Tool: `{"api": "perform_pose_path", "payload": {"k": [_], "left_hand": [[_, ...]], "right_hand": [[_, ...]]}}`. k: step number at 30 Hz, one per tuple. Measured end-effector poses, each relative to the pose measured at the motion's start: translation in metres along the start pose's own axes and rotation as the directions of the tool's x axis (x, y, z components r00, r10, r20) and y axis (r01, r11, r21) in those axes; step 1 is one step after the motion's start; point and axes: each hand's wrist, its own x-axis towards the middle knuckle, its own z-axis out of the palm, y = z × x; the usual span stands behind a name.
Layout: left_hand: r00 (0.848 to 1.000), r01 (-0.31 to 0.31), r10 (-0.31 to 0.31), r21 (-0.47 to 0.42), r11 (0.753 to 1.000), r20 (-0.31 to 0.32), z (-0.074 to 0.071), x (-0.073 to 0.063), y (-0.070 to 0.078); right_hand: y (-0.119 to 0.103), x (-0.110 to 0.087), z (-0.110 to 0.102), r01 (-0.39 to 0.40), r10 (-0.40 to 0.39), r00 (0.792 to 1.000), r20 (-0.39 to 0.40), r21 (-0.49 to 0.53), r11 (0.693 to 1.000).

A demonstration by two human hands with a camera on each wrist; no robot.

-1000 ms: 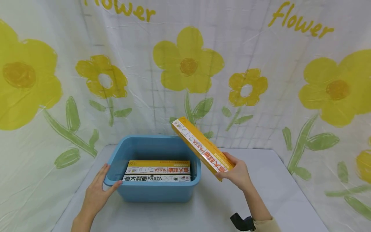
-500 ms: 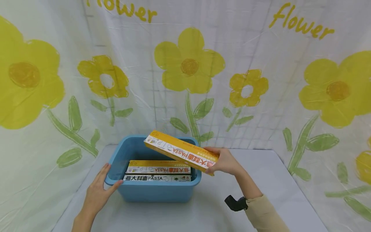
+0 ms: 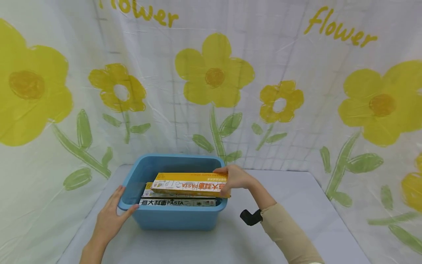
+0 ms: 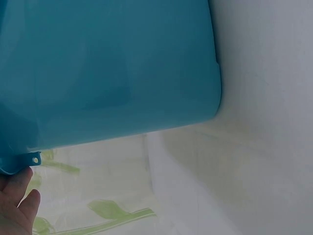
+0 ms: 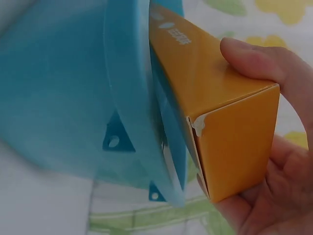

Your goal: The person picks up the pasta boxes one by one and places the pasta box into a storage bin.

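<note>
My right hand (image 3: 238, 179) pinches the right end of an orange-and-white pasta box (image 3: 184, 183), thumb on one face and fingers on the opposite one. In the right wrist view the orange end of this pasta box (image 5: 239, 147) juts out past the tub's rim. It lies slightly tilted over the mouth of a blue plastic tub (image 3: 176, 220), overlapping another orange pasta box (image 3: 147, 191) inside. In front of that stands a white pasta box (image 3: 178, 202) with black lettering. My left hand (image 3: 110, 219) rests at the tub's left front corner, fingers fairly straight against the rim.
The tub stands on a white-covered table (image 3: 263, 234). Behind it hangs a white curtain (image 3: 158, 121) printed with yellow flowers. A black strap end (image 3: 251, 217) sticks out from the right wrist.
My right hand has brought the pasta box leftward and down from the tub's right side to over its mouth, turning it from steeply slanted to nearly level. The left hand stays put.
</note>
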Motion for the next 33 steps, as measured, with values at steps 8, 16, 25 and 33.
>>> {"api": "perform_pose_path", "payload": {"k": [8, 16, 25, 33], "left_hand": [[0.999, 0.023, -0.023, 0.011, 1.000, 0.042, -0.001, 0.002, 0.002], [0.999, 0.023, -0.023, 0.001, 1.000, 0.028, -0.003, 0.000, 0.002], [0.999, 0.029, -0.029, -0.009, 1.000, 0.036, -0.001, -0.001, 0.002], [0.998, 0.041, -0.041, 0.002, 0.999, 0.038, -0.001, 0.000, 0.003]], "right_hand": [[-0.005, 0.020, 0.007, -0.006, 0.007, 0.998, 0.055, -0.005, 1.000], [-0.013, 0.036, 0.011, -0.008, 0.007, 0.993, 0.121, 0.005, 1.000], [-0.018, 0.045, 0.022, -0.007, 0.011, 0.984, 0.180, -0.020, 1.000], [-0.026, 0.048, 0.027, -0.005, 0.022, 0.979, 0.200, -0.086, 0.996]]}}
